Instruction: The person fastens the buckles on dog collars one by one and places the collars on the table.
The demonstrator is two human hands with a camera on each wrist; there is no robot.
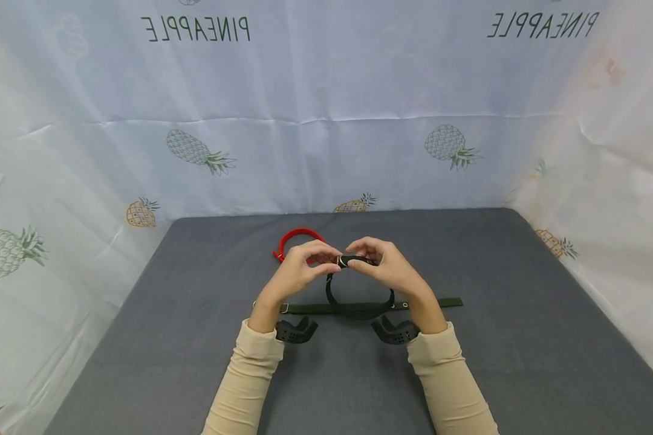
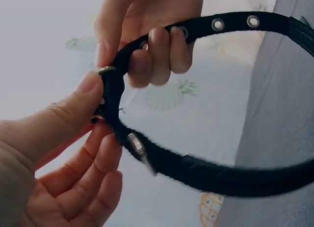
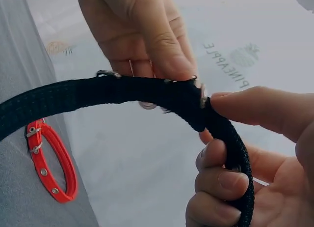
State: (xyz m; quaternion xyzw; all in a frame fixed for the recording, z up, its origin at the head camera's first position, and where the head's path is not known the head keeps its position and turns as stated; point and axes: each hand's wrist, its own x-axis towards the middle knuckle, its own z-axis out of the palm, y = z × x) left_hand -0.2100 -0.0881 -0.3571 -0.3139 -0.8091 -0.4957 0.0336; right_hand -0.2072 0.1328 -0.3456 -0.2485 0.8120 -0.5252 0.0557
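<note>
A black collar [image 1: 359,313] with metal eyelets forms a loop hanging between both hands, above the table. My left hand [image 1: 300,266] pinches it at the buckle end, thumb on top in the left wrist view. The metal buckle [image 3: 203,95] sits between the two thumbs, and the strap runs through it. My right hand [image 1: 389,266] grips the eyelet side; its fingers curl round the strap in the right wrist view, thumb tip against the buckle. A metal ring [image 2: 136,144] is on the band near the left fingers. Whether the prong sits in an eyelet I cannot tell.
Behind the left hand, a red collar [image 1: 298,232] lies buckled into a loop on the grey table [image 1: 196,350]. A green collar [image 1: 450,302] is stretched out straight beneath the black loop. A pineapple-print curtain [image 1: 315,163] stands behind and at both sides.
</note>
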